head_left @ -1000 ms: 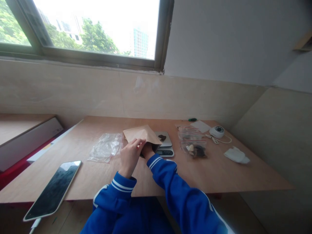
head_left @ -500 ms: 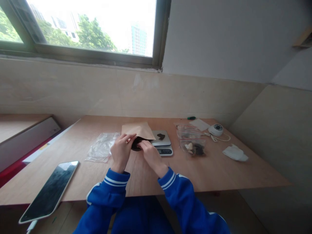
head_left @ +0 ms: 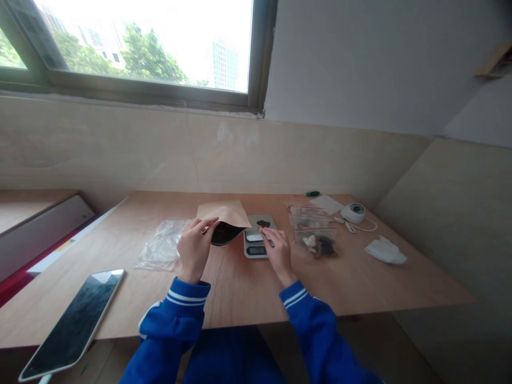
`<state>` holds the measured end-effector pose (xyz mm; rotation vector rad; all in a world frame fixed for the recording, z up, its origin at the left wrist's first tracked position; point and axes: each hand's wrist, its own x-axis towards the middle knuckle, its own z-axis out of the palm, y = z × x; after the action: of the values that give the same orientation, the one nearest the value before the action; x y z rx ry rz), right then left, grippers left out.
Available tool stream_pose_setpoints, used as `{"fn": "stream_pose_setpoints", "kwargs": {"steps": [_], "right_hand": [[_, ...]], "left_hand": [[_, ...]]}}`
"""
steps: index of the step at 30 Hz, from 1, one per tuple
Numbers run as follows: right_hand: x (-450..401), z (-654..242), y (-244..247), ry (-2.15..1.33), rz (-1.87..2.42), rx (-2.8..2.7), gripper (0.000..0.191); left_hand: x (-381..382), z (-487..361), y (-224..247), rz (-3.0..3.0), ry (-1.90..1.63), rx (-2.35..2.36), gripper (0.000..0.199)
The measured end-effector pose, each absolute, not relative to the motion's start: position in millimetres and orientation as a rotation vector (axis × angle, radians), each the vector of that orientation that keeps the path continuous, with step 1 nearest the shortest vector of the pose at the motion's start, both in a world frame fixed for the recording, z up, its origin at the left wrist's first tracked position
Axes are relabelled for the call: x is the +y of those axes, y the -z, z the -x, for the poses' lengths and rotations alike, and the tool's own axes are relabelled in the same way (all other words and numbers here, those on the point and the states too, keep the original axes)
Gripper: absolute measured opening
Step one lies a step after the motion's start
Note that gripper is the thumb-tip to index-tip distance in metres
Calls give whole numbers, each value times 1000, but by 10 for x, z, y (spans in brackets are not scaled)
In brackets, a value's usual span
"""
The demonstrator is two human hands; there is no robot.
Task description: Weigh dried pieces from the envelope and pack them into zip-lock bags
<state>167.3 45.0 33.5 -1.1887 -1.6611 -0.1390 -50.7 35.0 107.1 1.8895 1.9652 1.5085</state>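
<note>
My left hand pinches the rim of a brown paper bag, holding its mouth open towards me. The bag's inside looks dark and its contents are hidden. Over the front of a small kitchen scale, my right hand has its thumb and fingers pressed together. Whatever is at its fingertips is too small to make out. Dark, flat, irregular pieces lie on the scale's plate, just beyond those fingertips.
A crumpled clear plastic bag lies left of the paper bag, with a phone at the front left. To the right are zip bags of dried pieces, a white dome camera, a white crumpled wrapper and a green-handled screwdriver.
My right hand has come out of the paper bag's mouth and moved right, over the scale. My left hand keeps its hold on the bag. The view has shifted slightly.
</note>
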Motion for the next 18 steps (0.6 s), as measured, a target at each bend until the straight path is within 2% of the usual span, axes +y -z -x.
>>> {"fn": "stream_pose_setpoints", "kwargs": {"steps": [4,8,12,15,18], "right_hand": [[733,-1699,-164,188,1396,-1901,26],[636,-1591,-203,223,1454,-1924,30],[253,-1391,-428,136,1193,-1855,32],[67,-1139,-604,47,909,-2119,33],[119,-848,-691,36,1007,-2319,35]], "left_hand": [[351,520,-1082,-1853,-1544,1951,18],[339,546,-1080,-1816,-1540,1952,17],[324,518,-1059,-1785,-1517,1936,17],[300,456,-1023,-1812,-1486,1924,18],[254,403,-959,-1874,-1485,1926,20]]}}
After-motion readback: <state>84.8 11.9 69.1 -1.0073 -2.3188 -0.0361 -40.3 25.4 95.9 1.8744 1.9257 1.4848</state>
